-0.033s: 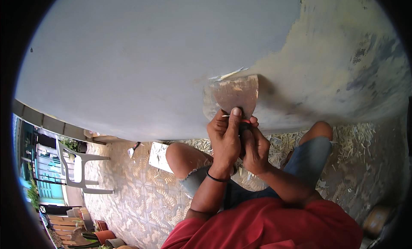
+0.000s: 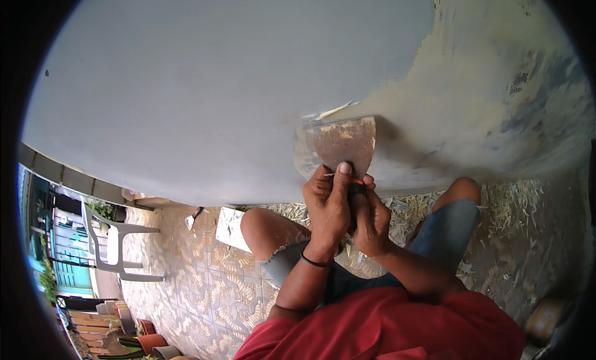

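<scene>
A wide putty knife (image 2: pixel 343 138) with a worn, brownish blade lies against the wall, its edge up. My right hand (image 2: pixel 371 220) is wrapped round its dark handle, which shows a bit of red near the blade. My left hand (image 2: pixel 329 202) is closed at the blade's base, thumb pressed on the metal and fingers curled beside it. A curled strip of loose paint (image 2: pixel 335 110) hangs from the wall just above the blade edge. The wall (image 2: pixel 217 93) is grey paint on the left and a bared, yellowish patchy surface on the right.
Paint shavings (image 2: pixel 509 205) litter the tiled floor (image 2: pixel 205 279) along the wall base. A second scraper (image 2: pixel 194 217) lies on the floor, left of a white board (image 2: pixel 231 228) by my left knee. Farther left stand a plastic chair (image 2: pixel 115 242) and flower pots (image 2: pixel 151 342).
The putty knife and both hands have shifted slightly down, leaving a small gap between the blade edge and the paint strip. Both hands keep their hold.
</scene>
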